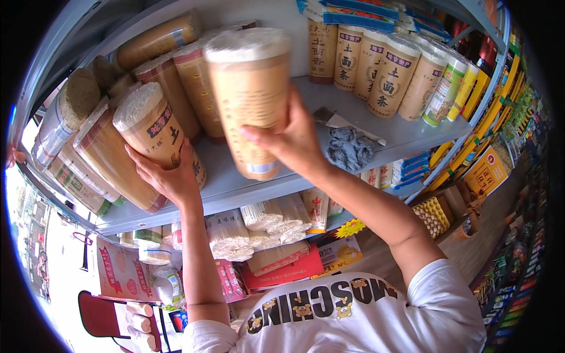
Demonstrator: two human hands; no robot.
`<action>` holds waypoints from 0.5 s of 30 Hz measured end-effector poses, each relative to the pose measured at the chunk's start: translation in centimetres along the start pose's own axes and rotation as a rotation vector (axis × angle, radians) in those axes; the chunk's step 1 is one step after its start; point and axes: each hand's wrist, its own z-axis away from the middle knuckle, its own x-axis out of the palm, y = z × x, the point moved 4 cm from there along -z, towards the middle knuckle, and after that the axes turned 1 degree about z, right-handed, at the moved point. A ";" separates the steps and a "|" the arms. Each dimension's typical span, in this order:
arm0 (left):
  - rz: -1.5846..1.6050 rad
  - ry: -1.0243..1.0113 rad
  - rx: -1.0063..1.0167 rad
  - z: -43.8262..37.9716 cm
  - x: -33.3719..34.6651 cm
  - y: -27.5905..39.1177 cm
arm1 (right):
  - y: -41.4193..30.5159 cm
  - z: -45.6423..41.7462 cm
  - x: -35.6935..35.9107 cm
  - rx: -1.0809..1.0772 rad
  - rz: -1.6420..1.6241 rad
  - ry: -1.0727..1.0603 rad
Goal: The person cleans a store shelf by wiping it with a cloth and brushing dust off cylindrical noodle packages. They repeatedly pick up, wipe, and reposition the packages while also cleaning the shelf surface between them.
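My right hand (287,132) grips a tall paper-wrapped cylinder of dried noodles (249,101), raised above the grey metal shelf (273,189). Its white noodle ends show at the top. Further left, my left hand (170,176) is wrapped around the lower part of a similar noodle pack (152,128), which leans slightly and bears dark writing. Whether this pack rests on the shelf is hard to tell. Behind and beside it, larger brown noodle packs (110,154) lean together. A crumpled grey-blue cloth (348,148) lies on the shelf right of my right hand, by a flat brush (337,118).
Several upright noodle packs (393,79) stand at the shelf's back right, with blue-and-white packets (362,15) on top. More noodle bundles (265,220) fill the shelf below. Egg trays (430,216) sit at lower right; a red chair (97,313) stands at lower left. A metal shelf post (490,88) rises at right.
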 end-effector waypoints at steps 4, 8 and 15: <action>-0.020 0.028 0.063 0.3 -0.7 0.1 | 3.5 -1.0 4.6 -0.095 0.164 -0.019; -0.009 0.120 0.065 0.5 -1.4 -0.3 | 5.7 -1.5 7.5 -0.065 0.196 0.022; -0.128 0.154 0.203 0.2 -1.3 -1.5 | 8.0 -2.8 9.2 -0.143 0.319 0.073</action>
